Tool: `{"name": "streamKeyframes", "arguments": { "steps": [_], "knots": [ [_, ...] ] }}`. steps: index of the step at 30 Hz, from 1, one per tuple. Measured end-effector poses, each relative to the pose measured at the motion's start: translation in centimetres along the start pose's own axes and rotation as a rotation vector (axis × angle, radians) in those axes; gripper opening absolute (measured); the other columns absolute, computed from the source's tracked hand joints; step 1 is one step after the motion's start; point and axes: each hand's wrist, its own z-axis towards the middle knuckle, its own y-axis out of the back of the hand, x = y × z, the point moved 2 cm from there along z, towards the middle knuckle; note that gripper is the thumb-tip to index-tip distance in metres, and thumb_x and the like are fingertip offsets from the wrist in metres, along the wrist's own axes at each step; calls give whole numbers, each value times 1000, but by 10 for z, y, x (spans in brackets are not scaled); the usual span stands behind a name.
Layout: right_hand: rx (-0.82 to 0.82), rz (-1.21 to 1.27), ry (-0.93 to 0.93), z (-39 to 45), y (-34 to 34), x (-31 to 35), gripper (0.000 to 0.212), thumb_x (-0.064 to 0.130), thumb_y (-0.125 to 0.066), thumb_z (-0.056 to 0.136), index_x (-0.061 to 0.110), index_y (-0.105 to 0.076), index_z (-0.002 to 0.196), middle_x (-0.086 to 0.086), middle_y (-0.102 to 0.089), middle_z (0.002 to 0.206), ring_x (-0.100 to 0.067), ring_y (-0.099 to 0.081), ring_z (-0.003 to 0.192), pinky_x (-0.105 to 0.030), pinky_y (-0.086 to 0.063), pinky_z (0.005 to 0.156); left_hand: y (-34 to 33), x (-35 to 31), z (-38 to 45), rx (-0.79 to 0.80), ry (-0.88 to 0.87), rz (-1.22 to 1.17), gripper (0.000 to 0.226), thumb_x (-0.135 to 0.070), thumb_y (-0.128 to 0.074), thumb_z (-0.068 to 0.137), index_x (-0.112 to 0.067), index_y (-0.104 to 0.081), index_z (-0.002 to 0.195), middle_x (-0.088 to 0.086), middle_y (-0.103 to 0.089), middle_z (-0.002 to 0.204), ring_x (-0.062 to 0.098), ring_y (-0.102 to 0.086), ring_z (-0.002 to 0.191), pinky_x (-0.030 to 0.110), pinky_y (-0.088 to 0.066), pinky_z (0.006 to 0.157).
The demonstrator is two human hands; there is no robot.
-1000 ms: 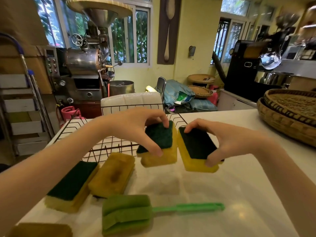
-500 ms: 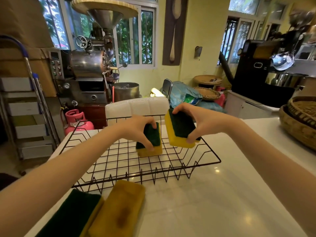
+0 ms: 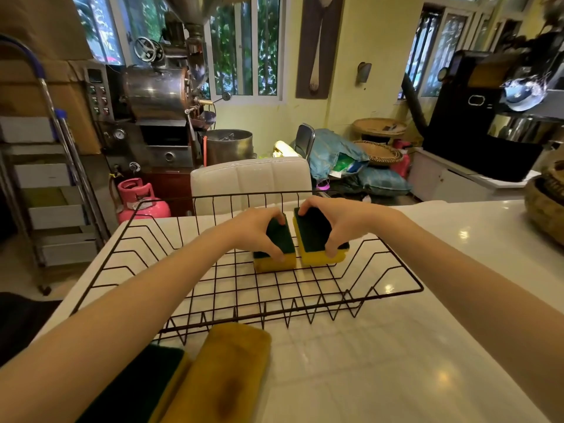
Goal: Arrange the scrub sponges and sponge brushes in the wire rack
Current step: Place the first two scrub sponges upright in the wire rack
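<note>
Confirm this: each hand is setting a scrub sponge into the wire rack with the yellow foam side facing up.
Not quite. In the head view the left hand and right hand each set a sponge into the wire rack, but the green scrub side faces up, yellow foam beneath.

Beyond the fingers stands a white padded chair (image 3: 248, 181), with a steel roasting machine (image 3: 155, 96) and pink gas cylinder (image 3: 142, 198) leftward, yellow walls (image 3: 372, 41), and daylit barred windows (image 3: 244, 50).
</note>
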Motion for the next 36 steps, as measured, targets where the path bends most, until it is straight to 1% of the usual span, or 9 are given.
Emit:
{"name": "streamKeyframes", "arguments": {
  "steps": [8,13,15,19,25,28,32,34,36],
  "knots": [
    [45,-15,-11,16,-10,1,88,6,-79,60,24,-30,132,0,-40,112,-20,-45,99,-21,-44,62,-4,1,2,24,-7,-13,64,-31,-73,70,-17,-41,124,8,-50,121,17,-46,99,30,-45,84],
    [50,-20,-2,20,-10,1,89,6,-79,61,22,-30,133,0,-40,112,-20,-45,99,-20,-42,62,-5,-1,0,6,-28,-8,62,-30,-73,69,-15,-43,122,8,-49,117,18,-46,99,29,-45,83],
    [60,-26,-1,21,-10,2,89,6,-79,61,23,-30,133,0,-40,112,-19,-44,99,-22,-43,65,-7,-2,2,10,-39,8,61,-31,-73,69,-15,-45,120,9,-49,116,20,-47,101,31,-46,85],
    [73,-43,-5,22,-10,1,89,6,-80,61,22,-31,133,-5,-43,125,-19,-43,101,-31,-44,78,-9,-2,3,25,-59,18,57,-32,-71,71,-16,-46,120,9,-50,115,22,-45,105,36,-46,90],
    [64,-69,-5,23,-11,1,89,6,-80,61,22,-31,134,-7,-44,130,-19,-42,100,-31,-42,78,-11,-3,-2,66,-28,-63,55,-28,-67,77,-15,-40,124,8,-49,119,19,-49,102,29,-47,85],
    [39,-90,7,22,-13,1,88,6,-80,61,21,-32,134,-8,-45,131,-18,-41,99,-31,-41,79,-12,-4,-2,85,-10,-28,57,-29,-65,79,-16,-37,126,8,-47,121,16,-47,100,25,-45,82],
    [2,-120,21,18,-14,4,85,6,-80,61,19,-37,132,-8,-46,131,-22,-46,108,-31,-43,84,-11,-7,0,86,-4,106,59,-36,-65,77,-18,-39,127,7,-46,120,18,-43,105,32,-43,92],
    [-28,-174,37,16,-16,7,85,7,-81,60,18,-38,132,-9,-44,130,-26,-46,116,-33,-43,89,-10,-9,-1,109,15,176,63,-40,-63,77,-20,-37,130,8,-44,122,23,-42,111,37,-43,95],
    [-49,-248,35,15,-19,9,86,9,-80,61,17,-36,135,-10,-42,128,-28,-45,116,-35,-44,92,-7,-13,-6,142,36,192,65,-43,-61,78,-22,-34,134,9,-42,125,24,-42,113,38,-42,97]
  ]
}}
